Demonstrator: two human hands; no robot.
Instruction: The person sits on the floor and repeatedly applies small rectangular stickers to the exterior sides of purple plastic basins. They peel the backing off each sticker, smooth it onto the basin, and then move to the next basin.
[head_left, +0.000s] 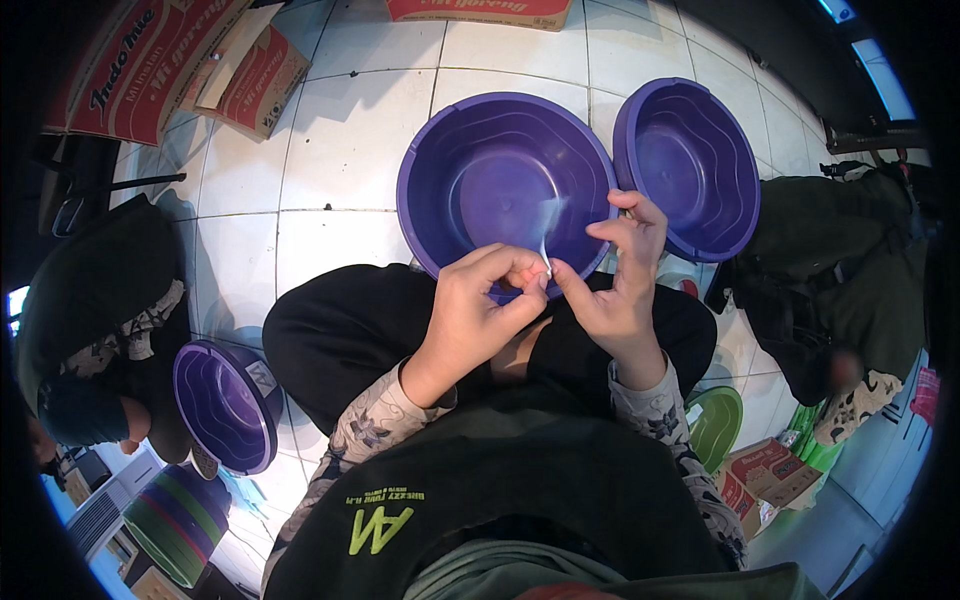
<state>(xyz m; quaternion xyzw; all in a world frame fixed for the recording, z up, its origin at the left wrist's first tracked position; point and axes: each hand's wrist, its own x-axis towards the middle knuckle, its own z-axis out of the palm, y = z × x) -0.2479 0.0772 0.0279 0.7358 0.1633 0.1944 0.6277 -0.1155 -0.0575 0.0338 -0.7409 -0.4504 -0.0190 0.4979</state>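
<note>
My left hand (484, 292) pinches a small, thin whitish strip (545, 251) between thumb and fingertips. My right hand (619, 277) is close beside it, its thumb tip at the strip's lower end and its other fingers spread and curled; whether that thumb grips the strip is too small to tell. Both hands are above the near rim of a large purple plastic basin (506, 187), whose inside shows no contents. A second purple basin (686, 169) stands tilted against its right side, just beyond my right fingers.
Cardboard cartons (255, 82) lie on the tiled floor at the upper left. Another purple basin (225, 405) and stacked coloured basins (180, 517) are at the left, a green basin (716, 427) at the right. People sit on both sides, near a red carton (772, 469).
</note>
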